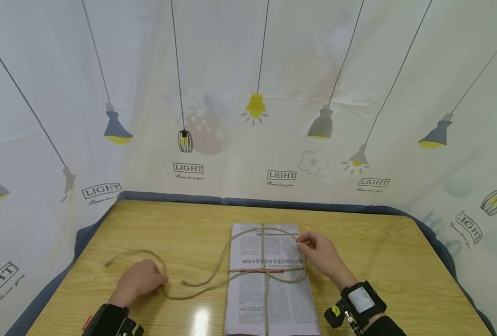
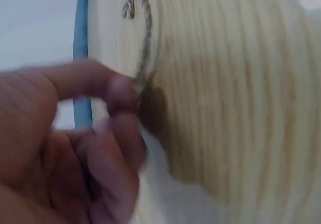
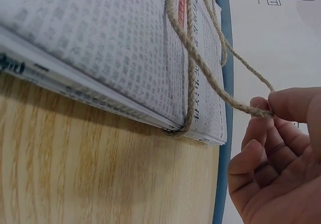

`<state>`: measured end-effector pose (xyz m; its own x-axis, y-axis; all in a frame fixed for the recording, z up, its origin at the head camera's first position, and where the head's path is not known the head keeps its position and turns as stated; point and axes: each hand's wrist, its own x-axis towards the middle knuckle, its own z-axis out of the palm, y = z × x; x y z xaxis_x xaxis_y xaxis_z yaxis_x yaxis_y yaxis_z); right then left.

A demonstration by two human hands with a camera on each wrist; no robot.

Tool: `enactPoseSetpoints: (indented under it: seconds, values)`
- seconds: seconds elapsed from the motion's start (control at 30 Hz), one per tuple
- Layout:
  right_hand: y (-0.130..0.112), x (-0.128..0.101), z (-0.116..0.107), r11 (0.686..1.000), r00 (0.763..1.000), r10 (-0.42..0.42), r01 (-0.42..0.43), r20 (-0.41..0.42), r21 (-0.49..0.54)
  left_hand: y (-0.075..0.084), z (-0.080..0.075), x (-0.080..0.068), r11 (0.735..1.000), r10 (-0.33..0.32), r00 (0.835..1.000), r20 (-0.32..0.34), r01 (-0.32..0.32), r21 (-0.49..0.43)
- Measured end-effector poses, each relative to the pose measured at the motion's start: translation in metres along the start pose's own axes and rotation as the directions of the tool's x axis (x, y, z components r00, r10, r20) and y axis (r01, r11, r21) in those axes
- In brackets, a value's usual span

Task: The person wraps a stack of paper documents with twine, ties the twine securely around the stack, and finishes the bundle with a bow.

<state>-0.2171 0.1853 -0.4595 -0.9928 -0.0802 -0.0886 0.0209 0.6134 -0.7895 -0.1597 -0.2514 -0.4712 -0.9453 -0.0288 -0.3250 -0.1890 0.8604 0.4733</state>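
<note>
A wooden table (image 1: 399, 261) fills the view, backed by a pale curtain (image 1: 240, 70) printed with hanging lamps. Dead centre on the table lies the newspaper bundle (image 1: 269, 298), a flat stack, its near end at the table's front edge. Jute twine (image 1: 266, 280) crosses over the bundle, one run lengthwise and one across, meeting near the bundle's middle; the right wrist view shows the twine wrapping down round the bundle's edge onto the table. Loose twine trails off the bundle's left side in a long loop across the wood.

The right hand (image 1: 324, 254) sits at the bundle's right edge, towards the far corner, pinching a strand of twine between thumb and fingertips (image 3: 261, 106), the strand drawn taut from the bundle. The left hand (image 1: 141, 280) rests on the table well left of the bundle, fingers curled, thumb and forefinger nipping the loose twine against the wood; that wrist view is blurred.
</note>
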Motion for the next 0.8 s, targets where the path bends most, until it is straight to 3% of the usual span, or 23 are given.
enactPoseSetpoints:
  seconds: [0.07,0.13,0.23,0.33,0.6,0.8]
  values:
    - [0.000,0.000,0.000,1.000,1.000,0.005,-0.005,-0.001,0.005,0.000,0.002,0.002,0.994,0.060,0.998,0.009,-0.059,-0.097]
    - [0.000,0.000,0.000,1.000,1.000,0.010,-0.010,-0.001,0.011,0.004,0.001,0.002,0.967,0.129,0.992,0.012,-0.123,-0.224]
    - [0.000,-0.001,0.000,1.000,1.000,0.013,-0.013,0.004,0.014,0.014,-0.003,0.000,0.890,0.254,0.967,-0.002,-0.235,-0.391]
    - [0.001,-0.001,-0.001,1.000,1.000,0.007,-0.007,0.009,0.020,0.027,-0.007,-0.001,0.831,0.343,0.938,-0.049,-0.327,-0.450]
    - [0.006,-0.001,0.002,0.999,0.999,-0.024,0.023,0.036,0.046,0.051,-0.005,0.010,0.830,0.350,0.920,-0.176,-0.392,-0.397]
    - [0.005,-0.003,0.005,0.997,0.997,-0.066,0.063,0.046,0.054,0.072,-0.005,0.021,0.830,0.407,0.865,-0.293,-0.484,-0.277]
